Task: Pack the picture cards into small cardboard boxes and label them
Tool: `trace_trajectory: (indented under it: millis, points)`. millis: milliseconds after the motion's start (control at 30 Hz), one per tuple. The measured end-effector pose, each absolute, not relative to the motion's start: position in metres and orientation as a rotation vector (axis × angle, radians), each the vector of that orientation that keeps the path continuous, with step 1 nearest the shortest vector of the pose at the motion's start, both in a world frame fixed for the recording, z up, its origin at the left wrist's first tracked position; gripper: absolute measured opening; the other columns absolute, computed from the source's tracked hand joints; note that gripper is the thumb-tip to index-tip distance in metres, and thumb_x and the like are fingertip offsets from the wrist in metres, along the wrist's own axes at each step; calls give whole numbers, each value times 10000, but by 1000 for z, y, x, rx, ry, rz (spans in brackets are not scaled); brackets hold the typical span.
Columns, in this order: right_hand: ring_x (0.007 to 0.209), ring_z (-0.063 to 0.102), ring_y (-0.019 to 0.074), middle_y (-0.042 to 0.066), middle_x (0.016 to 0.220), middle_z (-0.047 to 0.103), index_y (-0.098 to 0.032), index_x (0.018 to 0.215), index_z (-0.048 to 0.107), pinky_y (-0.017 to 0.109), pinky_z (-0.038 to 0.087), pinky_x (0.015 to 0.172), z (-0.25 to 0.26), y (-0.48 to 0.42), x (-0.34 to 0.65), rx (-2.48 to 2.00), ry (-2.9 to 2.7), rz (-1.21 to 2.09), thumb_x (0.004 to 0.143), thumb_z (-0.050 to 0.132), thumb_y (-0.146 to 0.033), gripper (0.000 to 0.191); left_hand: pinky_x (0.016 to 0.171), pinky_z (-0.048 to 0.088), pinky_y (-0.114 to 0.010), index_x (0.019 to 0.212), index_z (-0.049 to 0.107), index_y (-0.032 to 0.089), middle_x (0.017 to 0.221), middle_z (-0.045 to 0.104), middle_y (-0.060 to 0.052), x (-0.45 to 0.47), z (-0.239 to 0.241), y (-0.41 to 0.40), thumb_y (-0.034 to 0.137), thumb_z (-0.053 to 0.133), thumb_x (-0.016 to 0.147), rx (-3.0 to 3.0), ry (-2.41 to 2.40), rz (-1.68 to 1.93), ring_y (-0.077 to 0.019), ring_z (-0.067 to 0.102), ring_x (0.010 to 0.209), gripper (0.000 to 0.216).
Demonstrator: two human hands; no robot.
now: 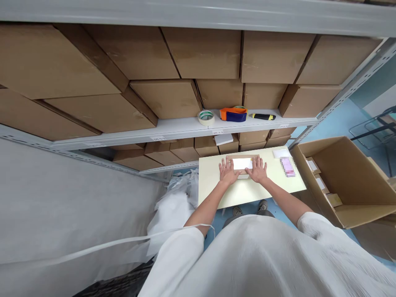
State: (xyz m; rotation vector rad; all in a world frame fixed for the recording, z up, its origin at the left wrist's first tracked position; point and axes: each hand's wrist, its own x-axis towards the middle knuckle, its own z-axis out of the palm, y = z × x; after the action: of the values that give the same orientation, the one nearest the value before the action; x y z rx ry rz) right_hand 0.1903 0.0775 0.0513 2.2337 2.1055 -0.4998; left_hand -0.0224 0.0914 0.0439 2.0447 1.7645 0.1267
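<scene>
We have one small cardboard box [243, 171] in front of us on the pale yellow table [235, 197], near its far edge and between our two hands, with one white sheet [242, 163] on its top. Our left hand [228, 172] lies flat at the box's left end and our right hand [257, 170] at its right end, both touching it, fingers open and spread rather than curled into a grip. To the right, beside the table, one large open carton [365, 173] holds at least three small boxes [321, 184] along its left wall, two of them white-topped; we cannot tell whether more sit hidden. On the table's right part we see one white card [281, 153] and one pink item [288, 166], blurred out. Above the table, the shelf [182, 125] carries two stacked rows of brown cartons [201, 51], five in view on top and six below, their contents hidden. Along its front edge lie one tape roll [206, 117], one orange-and-blue tape dispenser [233, 115] and one yellow-and-black cutter [262, 116].
</scene>
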Motion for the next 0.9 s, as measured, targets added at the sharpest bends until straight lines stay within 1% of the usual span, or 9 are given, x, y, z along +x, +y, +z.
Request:
trace_trajectory:
  millis: [100,200,300,400,500,567,767,833,900]
  points:
    - [1610,319,461,267,1828,89,-137,1773,125,634,288,1249,54,73,196,2302,2061,-595,1053,369,-721,959,1333,251,-606,1762,231,191,1859,-10,-185,-28,48,88,725,672,904,1937,1748,128,-493,172,1680,1102]
    - [1522,447,467,292,1809,129,-157,1761,160,585,357,1203,56,69,201,2296,2059,-670,1032,477,-712,970,1275,375,-553,1742,268,195,1853,-46,-211,-28,49,84,648,834,813,1924,1700,179,-503,338,1611,1178]
    - [1518,447,468,289,1806,130,-182,1744,225,566,352,1203,59,64,205,2289,2107,-675,984,590,-718,999,1258,403,-552,1707,329,214,1854,-32,-195,-25,50,81,577,902,772,1936,1703,294,-503,397,1567,1155]
    - [1523,435,467,286,1807,115,-206,1738,239,567,344,1205,61,61,215,2293,2163,-681,915,718,-679,1063,1241,424,-567,1688,337,225,1839,60,-208,-19,54,81,557,944,733,1907,1709,415,-495,423,1546,1179]
    - [1526,427,470,284,1806,112,-221,1737,228,582,343,1199,64,59,230,2334,2194,-684,897,758,-623,1072,1235,427,-584,1685,317,229,1804,155,-228,-8,61,83,556,959,711,1906,1690,500,-493,436,1537,1212]
    - [1518,430,481,284,1805,117,-228,1734,234,599,348,1191,66,57,241,2377,2223,-669,898,757,-618,1061,1238,415,-603,1684,312,227,1793,177,-235,2,66,85,552,958,710,1932,1672,517,-501,430,1538,1213]
    - [1503,448,486,287,1786,173,-221,1716,283,623,378,1176,72,41,288,2509,2270,-604,906,740,-635,1018,1251,395,-625,1687,339,229,1819,137,-232,46,83,89,545,949,720,2043,1584,541,-517,392,1561,1187]
    - [1527,420,486,279,1781,191,-224,1714,297,629,387,1173,75,32,310,2570,2269,-567,908,738,-644,1010,1250,394,-639,1692,337,245,1827,117,-225,68,89,89,576,945,722,2080,1529,574,-520,382,1569,1192]
    - [1551,383,493,275,1779,198,-227,1715,308,643,391,1168,80,22,336,2635,2265,-517,907,738,-657,1011,1238,407,-652,1703,313,259,1837,54,-221,94,94,89,607,949,710,2096,1479,617,-525,376,1575,1229]
